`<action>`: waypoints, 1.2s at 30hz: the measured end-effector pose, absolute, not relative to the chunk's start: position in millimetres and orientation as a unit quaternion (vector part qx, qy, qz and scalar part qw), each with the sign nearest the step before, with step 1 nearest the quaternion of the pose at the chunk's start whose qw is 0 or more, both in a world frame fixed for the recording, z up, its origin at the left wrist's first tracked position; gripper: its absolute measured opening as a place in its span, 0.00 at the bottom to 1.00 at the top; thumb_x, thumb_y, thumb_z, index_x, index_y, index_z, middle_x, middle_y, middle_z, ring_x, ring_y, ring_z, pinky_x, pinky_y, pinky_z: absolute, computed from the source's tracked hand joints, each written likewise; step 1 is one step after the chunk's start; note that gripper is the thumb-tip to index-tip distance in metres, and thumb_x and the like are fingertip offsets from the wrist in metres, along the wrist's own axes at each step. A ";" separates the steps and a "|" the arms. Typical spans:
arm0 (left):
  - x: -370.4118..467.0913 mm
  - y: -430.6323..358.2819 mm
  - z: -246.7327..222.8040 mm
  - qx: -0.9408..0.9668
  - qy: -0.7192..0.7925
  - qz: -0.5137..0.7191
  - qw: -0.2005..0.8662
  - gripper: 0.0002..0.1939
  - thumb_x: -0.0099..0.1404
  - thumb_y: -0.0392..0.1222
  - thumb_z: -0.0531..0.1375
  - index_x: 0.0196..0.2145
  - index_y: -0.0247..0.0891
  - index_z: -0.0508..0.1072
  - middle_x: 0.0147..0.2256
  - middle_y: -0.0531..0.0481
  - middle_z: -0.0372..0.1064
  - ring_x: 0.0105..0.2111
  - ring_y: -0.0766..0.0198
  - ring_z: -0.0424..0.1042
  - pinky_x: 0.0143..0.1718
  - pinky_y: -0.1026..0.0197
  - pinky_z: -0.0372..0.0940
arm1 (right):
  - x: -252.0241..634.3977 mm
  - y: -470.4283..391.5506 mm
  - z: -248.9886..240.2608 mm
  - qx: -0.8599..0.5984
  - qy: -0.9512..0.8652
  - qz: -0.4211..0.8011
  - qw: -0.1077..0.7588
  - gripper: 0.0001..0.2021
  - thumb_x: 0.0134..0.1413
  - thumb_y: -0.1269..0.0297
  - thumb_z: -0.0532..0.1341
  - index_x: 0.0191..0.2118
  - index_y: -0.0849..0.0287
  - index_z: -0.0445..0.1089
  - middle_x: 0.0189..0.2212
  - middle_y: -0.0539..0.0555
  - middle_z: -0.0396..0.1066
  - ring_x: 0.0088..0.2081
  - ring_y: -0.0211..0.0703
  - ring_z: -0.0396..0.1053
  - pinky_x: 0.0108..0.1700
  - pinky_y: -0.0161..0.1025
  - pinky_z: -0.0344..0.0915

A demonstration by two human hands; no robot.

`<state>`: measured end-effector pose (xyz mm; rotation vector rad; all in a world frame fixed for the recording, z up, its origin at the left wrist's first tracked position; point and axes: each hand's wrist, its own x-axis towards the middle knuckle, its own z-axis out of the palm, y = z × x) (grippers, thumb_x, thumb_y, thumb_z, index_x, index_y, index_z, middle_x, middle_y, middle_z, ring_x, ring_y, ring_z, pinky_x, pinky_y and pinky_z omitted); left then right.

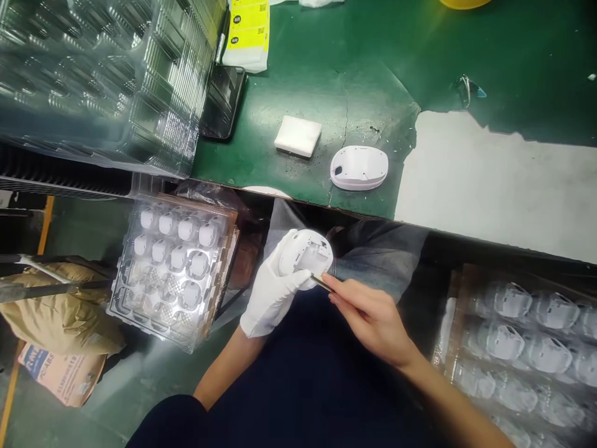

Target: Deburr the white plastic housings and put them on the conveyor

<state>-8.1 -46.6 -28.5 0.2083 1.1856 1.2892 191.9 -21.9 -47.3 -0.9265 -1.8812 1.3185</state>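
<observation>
My left hand (273,295), in a white glove, is closed around a white oval plastic housing (289,254) above my lap. The housing's hollow side, with cutouts, faces up toward me. My bare right hand (373,314) pinches a thin dark tool (321,283) whose tip meets the housing's near rim; its exact kind is hard to make out. On the green table ahead lie a similar white plastic housing (360,167) and a white sponge block (298,135).
Stacked clear plastic trays (172,81) stand at the left beside a phone (226,99) and yellow labels (247,28). Lower left, a blister tray (172,267) holds several white parts; another tray (527,348) is at the right. White sheet (504,180) covers the table's right side.
</observation>
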 end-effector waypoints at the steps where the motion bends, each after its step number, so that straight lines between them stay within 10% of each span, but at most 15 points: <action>1: -8.0 -46.9 -28.6 0.094 0.521 0.563 0.635 0.43 0.57 0.36 0.78 0.68 0.43 0.72 0.72 0.39 0.66 0.70 0.39 0.68 0.46 0.61 0.81 | 192.6 -22.1 -46.7 -0.353 -0.719 0.504 0.323 0.25 0.72 0.74 0.61 0.68 0.46 0.74 0.31 0.49 0.76 0.28 0.39 0.73 0.32 0.36 0.71; 8: -6.0 -46.0 -26.9 0.088 0.548 0.553 0.622 0.46 0.54 0.38 0.80 0.69 0.42 0.72 0.72 0.40 0.66 0.72 0.38 0.65 0.61 0.51 0.76 | 194.2 -26.1 -45.4 -0.350 -0.719 0.507 0.322 0.28 0.71 0.77 0.61 0.70 0.44 0.72 0.31 0.49 0.75 0.28 0.38 0.71 0.32 0.36 0.69; 16: -6.1 -47.2 -25.5 0.099 0.554 0.538 0.627 0.44 0.57 0.38 0.79 0.68 0.47 0.73 0.71 0.43 0.67 0.70 0.43 0.68 0.47 0.63 0.80 | 195.5 -26.8 -48.8 -0.335 -0.742 0.480 0.326 0.30 0.71 0.80 0.61 0.72 0.46 0.70 0.33 0.49 0.73 0.30 0.37 0.71 0.34 0.34 0.68; 25: -2.4 -46.3 -25.7 0.137 0.564 0.560 0.592 0.33 0.59 0.38 0.78 0.62 0.45 0.79 0.65 0.46 0.76 0.68 0.49 0.72 0.68 0.54 0.70 | 195.0 -32.8 -49.7 -0.328 -0.775 0.448 0.303 0.29 0.73 0.79 0.59 0.74 0.52 0.67 0.28 0.46 0.63 0.25 0.36 0.63 0.29 0.36 0.62; 36: -4.8 -46.7 -23.2 0.154 0.559 0.548 0.603 0.33 0.61 0.39 0.77 0.63 0.44 0.78 0.65 0.44 0.75 0.68 0.46 0.71 0.70 0.49 0.68 | 196.7 -30.8 -43.4 -0.323 -0.786 0.433 0.299 0.28 0.72 0.79 0.59 0.72 0.54 0.68 0.27 0.46 0.65 0.25 0.36 0.64 0.27 0.37 0.59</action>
